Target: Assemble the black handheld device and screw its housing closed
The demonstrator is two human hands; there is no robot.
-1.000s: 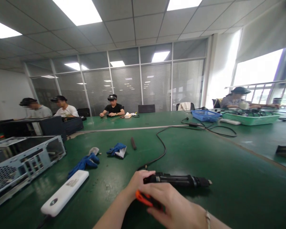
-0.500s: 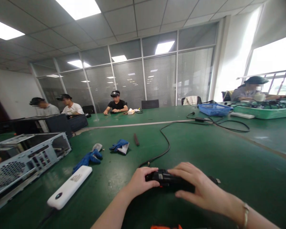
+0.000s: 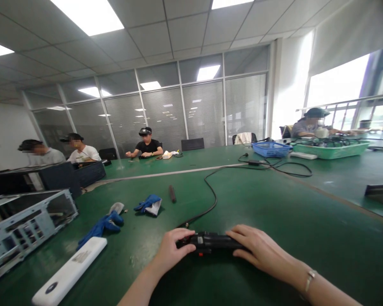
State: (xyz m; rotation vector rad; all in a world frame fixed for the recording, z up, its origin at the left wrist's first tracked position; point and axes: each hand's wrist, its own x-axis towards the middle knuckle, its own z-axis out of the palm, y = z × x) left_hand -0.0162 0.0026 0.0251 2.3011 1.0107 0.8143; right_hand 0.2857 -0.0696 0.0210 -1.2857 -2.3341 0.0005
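A long black tool (image 3: pixel 210 242) lies on the green table (image 3: pixel 268 208) just in front of me. My left hand (image 3: pixel 170 253) is curled round its left end. My right hand (image 3: pixel 258 250) lies over its right part, fingers bent down around the barrel, hiding that end. A black cable (image 3: pixel 210 199) runs from near the tool's left end away across the table.
A white power strip (image 3: pixel 68 276) lies at the lower left, next to an open computer case (image 3: pixel 25 225). Blue gloves (image 3: pixel 147 204) and a dark short rod (image 3: pixel 172 193) lie further out. Blue and green baskets (image 3: pixel 330 149) stand far right. Several people sit along the far sides.
My right hand put down an orange-handled item and came onto the black tool. The view has since shifted slightly, and both hands stay on the tool.
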